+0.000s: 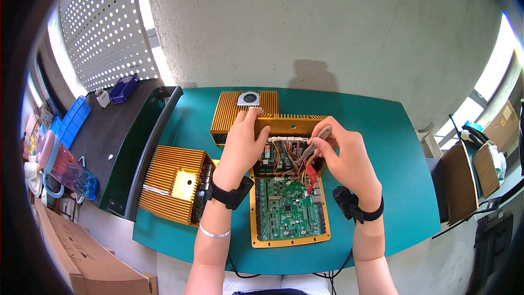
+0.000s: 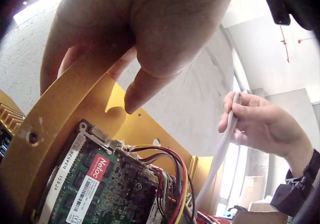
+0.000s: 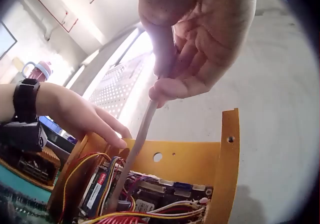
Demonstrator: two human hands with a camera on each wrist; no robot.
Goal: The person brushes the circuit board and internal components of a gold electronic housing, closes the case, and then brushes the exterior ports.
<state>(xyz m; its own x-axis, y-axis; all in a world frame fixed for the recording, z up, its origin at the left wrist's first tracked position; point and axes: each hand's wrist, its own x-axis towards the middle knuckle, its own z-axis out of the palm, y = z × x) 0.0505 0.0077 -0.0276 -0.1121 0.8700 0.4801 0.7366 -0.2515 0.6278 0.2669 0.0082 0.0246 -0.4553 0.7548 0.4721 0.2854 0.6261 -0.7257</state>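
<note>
My left hand (image 1: 244, 139) grips the upper edge of an upright gold metal case (image 1: 284, 126), thumb on its inner face and fingers over the far side. Inside the case sit a circuit board with a red-and-white label (image 2: 92, 186) and bundles of coloured wires (image 1: 311, 172). My right hand (image 1: 344, 150) pinches a slim, flat grey tool (image 3: 141, 136) between thumb and fingers. The tool slants down into the case, its lower end among the wires. In front of the case, a green circuit board (image 1: 289, 207) lies flat on a gold plate (image 1: 289, 243).
A finned gold case (image 1: 169, 177) lies to the left on the green table (image 1: 382, 186). Behind stands another finned gold case (image 1: 226, 112) with a round fan (image 1: 249, 98). A dark cabinet (image 1: 117, 142) with a blue bin (image 1: 124, 88) adjoins the table's left side.
</note>
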